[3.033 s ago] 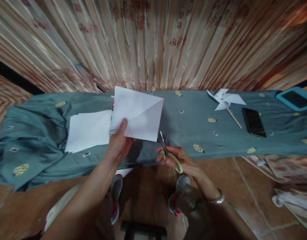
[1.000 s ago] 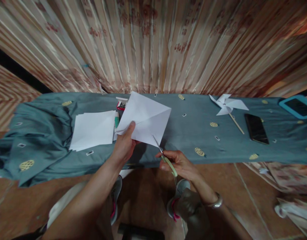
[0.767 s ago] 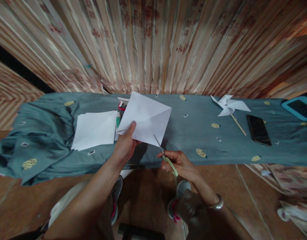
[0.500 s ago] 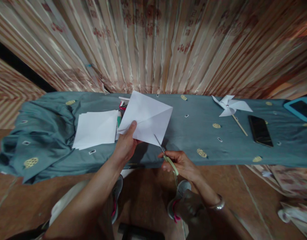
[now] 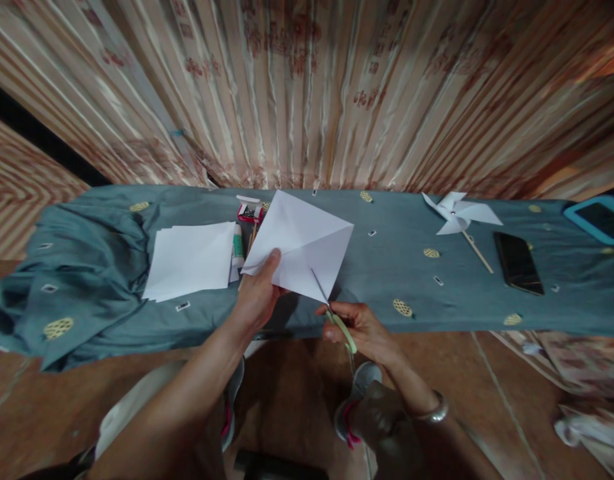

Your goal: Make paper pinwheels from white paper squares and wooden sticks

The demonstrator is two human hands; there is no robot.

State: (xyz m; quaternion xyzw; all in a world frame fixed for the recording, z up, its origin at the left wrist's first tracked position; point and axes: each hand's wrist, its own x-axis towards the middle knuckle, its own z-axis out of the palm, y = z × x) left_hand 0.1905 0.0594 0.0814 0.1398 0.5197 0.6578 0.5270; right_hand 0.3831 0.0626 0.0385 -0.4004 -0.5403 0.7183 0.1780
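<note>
My left hand point(image 5: 257, 297) pinches a square white sheet of paper point(image 5: 299, 240) with diagonal creases, held tilted above the front edge of the table. My right hand point(image 5: 359, 330) grips light green-handled scissors point(image 5: 331, 310). Their blades reach into the sheet's lower corner along a crease. A stack of white paper point(image 5: 189, 260) lies on the cloth just left of my left hand.
A grey-blue cloth point(image 5: 87, 267) covers the long table. A glue stick point(image 5: 238, 243) and a small red box point(image 5: 250, 210) lie behind the sheet. At the right are a paper pinwheel on a stick point(image 5: 459, 215), a black phone point(image 5: 518, 262) and a blue-cased tablet point(image 5: 597, 217). A curtain hangs behind.
The scissors came up from below the sheet and their blades entered its lower corner. The sheet turned a little and shifted right, uncovering the glue stick and red box.
</note>
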